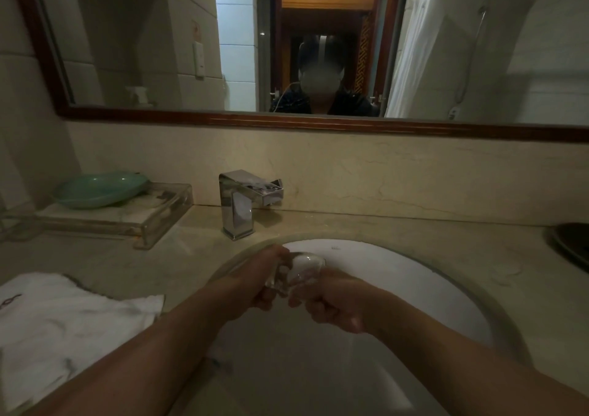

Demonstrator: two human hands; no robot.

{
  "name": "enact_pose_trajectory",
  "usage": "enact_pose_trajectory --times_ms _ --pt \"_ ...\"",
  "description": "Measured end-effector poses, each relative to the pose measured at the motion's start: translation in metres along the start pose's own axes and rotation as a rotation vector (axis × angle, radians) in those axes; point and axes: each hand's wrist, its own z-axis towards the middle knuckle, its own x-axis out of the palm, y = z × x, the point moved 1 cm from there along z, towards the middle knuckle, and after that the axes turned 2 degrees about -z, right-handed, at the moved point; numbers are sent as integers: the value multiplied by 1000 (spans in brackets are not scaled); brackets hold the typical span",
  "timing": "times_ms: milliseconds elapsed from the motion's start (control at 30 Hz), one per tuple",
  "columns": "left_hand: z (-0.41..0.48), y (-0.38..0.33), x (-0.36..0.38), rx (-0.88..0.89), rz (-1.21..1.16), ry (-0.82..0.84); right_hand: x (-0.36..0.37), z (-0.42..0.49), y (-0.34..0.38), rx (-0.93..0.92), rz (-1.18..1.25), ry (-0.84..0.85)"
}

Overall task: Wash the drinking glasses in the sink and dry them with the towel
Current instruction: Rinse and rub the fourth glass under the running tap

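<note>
The left grip (264, 280) and the right grip (334, 304) both curl their fingers round one clear drinking glass (304, 267), held between them above the white sink (414, 266). The chrome faucet (239, 205) stands just beyond the left grip. The white towel (63, 320) lies on the tabletop (382, 224), well left of that grip.
</note>
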Motion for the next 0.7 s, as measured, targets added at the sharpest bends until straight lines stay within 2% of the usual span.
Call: enact_pose_trajectory --times_ms 133,167,267,300,433,500,567,667,700 --pt "-4 1 5 -6 65 45 -2 -1 -5 -40 -228 -160" --pt "-4 1 5 -1 83 6 -1 0 -5 -54 -195 -178" --pt "2 3 -2 0 138 -153 9 -4 1 -133 -15 -88" --pt "5 6 -4 -6 168 -187 11 -6 4 -170 -27 -94" --pt "3 8 -4 -75 207 -202 6 -4 8 -249 -417 -352" --pt "1 6 0 -99 193 -151 6 -2 8 -224 -487 -383" --pt "3 4 0 -116 130 -99 7 -4 5 -152 -378 -293" --pt "10 2 -5 -60 62 -72 8 -5 3 -61 -21 -12" --pt "11 2 -5 -30 63 -63 6 -5 3 -62 28 33"
